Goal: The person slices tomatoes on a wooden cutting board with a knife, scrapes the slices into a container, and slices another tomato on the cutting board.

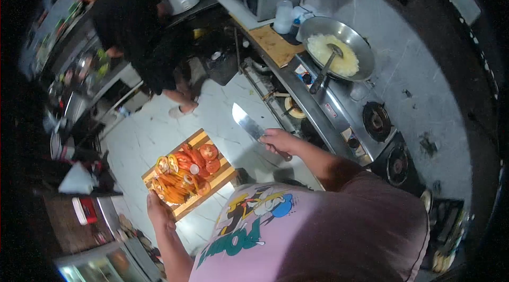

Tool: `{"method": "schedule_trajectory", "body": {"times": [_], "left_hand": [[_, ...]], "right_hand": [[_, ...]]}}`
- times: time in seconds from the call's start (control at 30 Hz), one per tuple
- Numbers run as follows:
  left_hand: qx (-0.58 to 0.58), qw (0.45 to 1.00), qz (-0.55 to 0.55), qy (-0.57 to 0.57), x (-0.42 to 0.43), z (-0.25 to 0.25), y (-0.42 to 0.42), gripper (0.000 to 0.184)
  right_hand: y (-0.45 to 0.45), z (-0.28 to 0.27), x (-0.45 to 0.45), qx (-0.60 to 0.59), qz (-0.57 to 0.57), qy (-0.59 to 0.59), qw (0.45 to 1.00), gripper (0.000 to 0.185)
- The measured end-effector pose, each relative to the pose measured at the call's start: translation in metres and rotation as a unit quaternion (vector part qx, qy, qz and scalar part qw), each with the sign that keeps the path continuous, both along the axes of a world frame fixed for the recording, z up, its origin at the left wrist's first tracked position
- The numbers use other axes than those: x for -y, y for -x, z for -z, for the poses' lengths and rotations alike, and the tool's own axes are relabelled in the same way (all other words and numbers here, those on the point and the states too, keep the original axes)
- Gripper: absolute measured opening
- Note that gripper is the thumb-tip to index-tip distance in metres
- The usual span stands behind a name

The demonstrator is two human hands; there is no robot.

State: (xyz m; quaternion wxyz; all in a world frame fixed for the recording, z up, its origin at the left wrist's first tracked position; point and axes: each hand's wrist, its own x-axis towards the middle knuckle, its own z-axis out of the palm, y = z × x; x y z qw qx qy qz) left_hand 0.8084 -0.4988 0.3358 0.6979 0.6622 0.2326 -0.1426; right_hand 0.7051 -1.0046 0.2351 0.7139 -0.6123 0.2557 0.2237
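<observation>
At the far left, a red box (pixel 89 211) sat low beside a glass-doored cabinet (pixel 101 266). Above, a co-worker (pixel 127 27) in black stood with head bent over a cluttered counter (pixel 106 84), one hand near some greens.

The left hand (pixel 160 212) gripped the board (pixel 220 177) at its near left corner, some fingers hidden from view. The striped board appeared over the pale floor (pixel 225 96), to the left of the printed shirt (pixel 318 223). On it, orange strips (pixel 172 192) lay nearest the left hand, a few seeded rings (pixel 168 163) beyond them, and tomato slices (pixel 209 151) toward the right, with a pale round slice (pixel 194 168) in the middle.

Well apart from the board, the right hand (pixel 277 142) had its fingers closed around the handle of the knife (pixel 247 124), whose blade pointed up and left, touching nothing.

Farther right ran the stove (pixel 339 113). A wok (pixel 366 51) on it held pale food (pixel 321 48) and a ladle (pixel 323 73), its handle over the rim. Two bare burners (pixel 377 122) followed.
</observation>
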Motion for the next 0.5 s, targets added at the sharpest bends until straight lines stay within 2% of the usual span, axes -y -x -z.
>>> {"method": "schedule_trajectory", "body": {"times": [0.03,0.1,0.17,0.2,0.27,0.3,0.33,0.4,0.43,0.47,0.5], "left_hand": [[0.007,1.0,0.009,-0.022,-0.019,-0.033,0.035,0.038],[0.038,0.998,0.043,0.01,-0.021,-0.037,0.029,0.039],[0.068,0.992,0.063,0.086,-0.012,-0.051,0.022,0.044],[0.065,0.99,0.087,0.088,-0.012,-0.048,0.013,0.044],[0.074,0.984,0.118,0.11,-0.025,-0.034,-0.011,0.048],[0.049,0.992,0.103,0.053,-0.028,-0.033,-0.018,0.053],[0.053,0.99,0.117,0.054,-0.016,-0.043,-0.019,0.053],[0.073,0.977,0.164,0.118,0.003,-0.06,-0.006,0.056],[0.104,0.972,0.175,0.119,-0.004,-0.049,-0.021,0.057],[0.096,0.968,0.186,0.14,-0.008,-0.038,-0.035,0.057],[0.099,0.965,0.214,0.114,-0.019,-0.027,-0.052,0.057]], "right_hand": [[0.043,-0.024,-0.012,-0.009,-0.001,-0.007,1.0,0.02],[0.082,-0.027,-0.018,-0.024,0.034,-0.004,0.999,0.017],[0.119,-0.028,-0.032,0.036,0.053,-0.037,0.997,0.017],[0.14,-0.03,-0.043,0.036,0.077,-0.035,0.996,0.017],[0.18,-0.049,-0.072,0.066,0.082,0.004,0.994,0.028],[0.194,-0.085,-0.078,0.046,0.035,0.026,0.998,0.038],[0.21,-0.087,-0.089,0.05,0.049,0.026,0.997,0.038],[0.244,-0.084,-0.115,0.059,-0.033,0.155,0.986,0.045],[0.262,-0.087,-0.134,0.066,-0.052,0.233,0.969,0.053],[0.276,-0.092,-0.152,0.07,-0.046,0.233,0.969,0.053],[0.287,-0.102,-0.166,0.044,-0.041,0.217,0.974,0.054]]}}
